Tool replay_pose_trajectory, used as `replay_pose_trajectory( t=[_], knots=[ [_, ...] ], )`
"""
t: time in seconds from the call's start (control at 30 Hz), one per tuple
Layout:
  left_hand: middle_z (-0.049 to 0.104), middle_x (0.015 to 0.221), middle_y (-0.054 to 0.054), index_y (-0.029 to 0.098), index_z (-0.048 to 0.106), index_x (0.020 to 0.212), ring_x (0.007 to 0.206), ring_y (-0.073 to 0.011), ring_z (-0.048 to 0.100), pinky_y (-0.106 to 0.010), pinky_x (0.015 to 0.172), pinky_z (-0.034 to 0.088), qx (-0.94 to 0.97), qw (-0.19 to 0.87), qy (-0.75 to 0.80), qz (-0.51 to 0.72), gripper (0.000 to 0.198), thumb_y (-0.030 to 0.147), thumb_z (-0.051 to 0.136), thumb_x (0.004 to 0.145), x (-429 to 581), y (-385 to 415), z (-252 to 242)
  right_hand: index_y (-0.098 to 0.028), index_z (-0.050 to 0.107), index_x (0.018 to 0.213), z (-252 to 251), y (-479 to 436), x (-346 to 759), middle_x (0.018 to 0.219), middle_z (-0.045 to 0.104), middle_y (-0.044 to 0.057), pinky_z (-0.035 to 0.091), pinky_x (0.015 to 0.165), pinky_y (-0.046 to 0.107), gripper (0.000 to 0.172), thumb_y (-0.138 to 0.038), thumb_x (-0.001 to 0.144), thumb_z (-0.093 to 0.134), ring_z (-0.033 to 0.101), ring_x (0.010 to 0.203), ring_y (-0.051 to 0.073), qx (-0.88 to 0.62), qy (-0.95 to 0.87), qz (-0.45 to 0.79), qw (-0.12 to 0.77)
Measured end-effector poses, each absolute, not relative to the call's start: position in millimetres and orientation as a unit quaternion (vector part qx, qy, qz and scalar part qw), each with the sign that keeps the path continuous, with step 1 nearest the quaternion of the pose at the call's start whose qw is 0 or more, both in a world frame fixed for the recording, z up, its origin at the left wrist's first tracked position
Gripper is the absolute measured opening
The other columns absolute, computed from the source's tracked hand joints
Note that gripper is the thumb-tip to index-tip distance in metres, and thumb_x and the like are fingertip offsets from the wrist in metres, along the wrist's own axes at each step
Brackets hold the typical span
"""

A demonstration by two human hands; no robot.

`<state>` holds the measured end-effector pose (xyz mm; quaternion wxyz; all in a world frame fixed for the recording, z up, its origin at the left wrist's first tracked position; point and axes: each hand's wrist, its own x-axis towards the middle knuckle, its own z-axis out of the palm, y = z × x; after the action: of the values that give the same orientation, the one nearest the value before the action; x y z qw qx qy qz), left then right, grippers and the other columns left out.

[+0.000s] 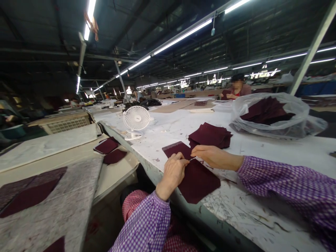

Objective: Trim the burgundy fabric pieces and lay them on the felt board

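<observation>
My left hand (172,173) is closed, its fingertips pinching the top left edge of a dark maroon fabric piece (201,182). This piece lies partly on the white tabletop and reaches over its near edge. My right hand (216,156) comes in from the right with fingers together, its fingertips closed at the upper corner of the same piece. Between and beyond the two hands, a second maroon piece (177,148) with a grey strip along its far edge lies flat. Just behind my right hand sits a loose stack of maroon fabric pieces (210,134).
A white clip fan (136,119) stands at the table's left edge. To the right is a clear plastic bag (299,119) of maroon pieces. A lower side table (115,175) on the left holds more pieces (106,145). Across the table a person (238,91) holds dark fabric.
</observation>
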<state>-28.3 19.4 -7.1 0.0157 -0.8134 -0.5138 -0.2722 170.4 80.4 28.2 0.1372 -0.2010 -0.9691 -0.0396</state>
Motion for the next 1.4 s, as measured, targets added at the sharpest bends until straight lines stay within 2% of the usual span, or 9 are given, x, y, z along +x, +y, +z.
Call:
replay_pose_trajectory(
  t=[0.1, 0.27, 0.63, 0.77, 0.93, 1.07, 1.17, 1.3, 1.4],
  knots=[
    [0.06, 0.086, -0.003, 0.022, 0.07, 0.092, 0.083, -0.0176, 0.052, -0.03, 0.075, 0.043, -0.812, -0.002, -0.506, -0.292, 0.024, 0.015, 0.048, 0.087, -36.0, 16.8, -8.5, -0.012, 0.062, 0.105, 25.5, 72.2, 161.9, 0.1, 0.059, 0.009, 0.045, 0.083, 0.029, 0.032, -0.003, 0.084, 0.038, 0.055, 0.091, 0.018, -0.192, -0.974, 0.005, 0.123],
    [0.061, 0.082, -0.003, 0.02, 0.071, 0.087, 0.082, -0.0166, 0.054, -0.029, 0.075, 0.044, -0.773, -0.066, -0.509, -0.372, 0.015, 0.017, 0.056, 0.084, -64.8, 2.9, -14.5, -0.012, 0.06, 0.112, 25.6, 63.8, 160.2, 0.1, 0.058, 0.012, 0.044, 0.084, 0.032, 0.043, 0.002, 0.079, 0.036, 0.052, 0.094, 0.02, -0.192, -0.977, -0.038, 0.088],
    [0.06, 0.079, -0.003, 0.02, 0.07, 0.082, 0.082, -0.0167, 0.054, -0.029, 0.073, 0.044, -0.761, -0.084, -0.489, -0.418, 0.015, 0.022, 0.055, 0.085, -80.3, -8.6, -19.4, -0.018, 0.05, 0.13, 44.8, 55.5, 145.3, 0.089, 0.057, 0.01, 0.041, 0.068, 0.029, 0.058, 0.001, 0.076, 0.041, 0.053, 0.076, 0.018, -0.191, -0.97, -0.141, -0.048],
    [0.061, 0.081, -0.003, 0.02, 0.069, 0.079, 0.082, -0.0166, 0.054, -0.029, 0.075, 0.044, -0.76, -0.099, -0.488, -0.418, 0.017, 0.022, 0.054, 0.086, -83.9, -11.2, -16.8, -0.027, 0.044, 0.136, 54.4, 47.7, 132.3, 0.082, 0.057, 0.008, 0.033, 0.056, 0.025, 0.065, 0.0, 0.076, 0.043, 0.05, 0.06, 0.013, -0.182, -0.965, -0.167, -0.085],
    [0.063, 0.087, -0.004, 0.019, 0.069, 0.081, 0.087, -0.017, 0.056, -0.031, 0.083, 0.044, -0.77, -0.125, -0.47, -0.413, 0.019, 0.022, 0.052, 0.087, -93.7, -17.4, -11.1, -0.031, 0.041, 0.137, 52.1, 41.4, 119.4, 0.078, 0.055, 0.006, 0.022, 0.047, 0.025, 0.062, -0.003, 0.081, 0.041, 0.04, 0.045, 0.008, -0.162, -0.96, -0.217, -0.071],
    [0.066, 0.087, -0.004, 0.018, 0.067, 0.082, 0.085, -0.0163, 0.059, -0.03, 0.083, 0.046, -0.739, -0.149, -0.484, -0.445, 0.017, 0.02, 0.051, 0.086, -101.9, -18.1, -11.3, -0.03, 0.043, 0.135, 50.4, 48.7, 121.8, 0.083, 0.056, 0.006, 0.028, 0.049, 0.024, 0.052, -0.013, 0.086, 0.046, 0.048, 0.053, 0.011, -0.169, -0.967, -0.191, -0.028],
    [0.066, 0.087, -0.004, 0.018, 0.067, 0.086, 0.083, -0.0168, 0.06, -0.031, 0.08, 0.047, -0.706, -0.116, -0.53, -0.456, 0.014, 0.018, 0.052, 0.084, -101.6, -12.4, -11.1, -0.025, 0.05, 0.127, 51.8, 61.0, 126.1, 0.088, 0.058, 0.006, 0.037, 0.06, 0.026, 0.044, -0.026, 0.083, 0.057, 0.055, 0.071, 0.017, -0.219, -0.971, -0.096, 0.001],
    [0.065, 0.095, -0.005, 0.018, 0.066, 0.092, 0.095, -0.0202, 0.057, -0.035, 0.087, 0.045, -0.731, -0.069, -0.539, -0.412, 0.016, 0.016, 0.056, 0.081, -90.7, 2.3, -5.7, -0.019, 0.063, 0.085, 56.2, 75.7, 127.1, 0.078, 0.06, 0.002, 0.038, 0.074, 0.031, 0.012, -0.029, 0.078, 0.062, 0.053, 0.079, 0.019, -0.238, -0.971, 0.037, 0.002],
    [0.064, 0.1, -0.006, 0.018, 0.066, 0.094, 0.098, -0.0196, 0.056, -0.034, 0.09, 0.044, -0.755, -0.078, -0.525, -0.384, 0.019, 0.013, 0.054, 0.08, -80.2, 13.0, -1.7, -0.018, 0.059, 0.073, 65.1, 89.9, 134.4, 0.076, 0.06, 0.003, 0.04, 0.069, 0.031, 0.016, -0.032, 0.08, 0.057, 0.053, 0.074, 0.018, -0.22, -0.967, 0.121, 0.034]
  ],
)
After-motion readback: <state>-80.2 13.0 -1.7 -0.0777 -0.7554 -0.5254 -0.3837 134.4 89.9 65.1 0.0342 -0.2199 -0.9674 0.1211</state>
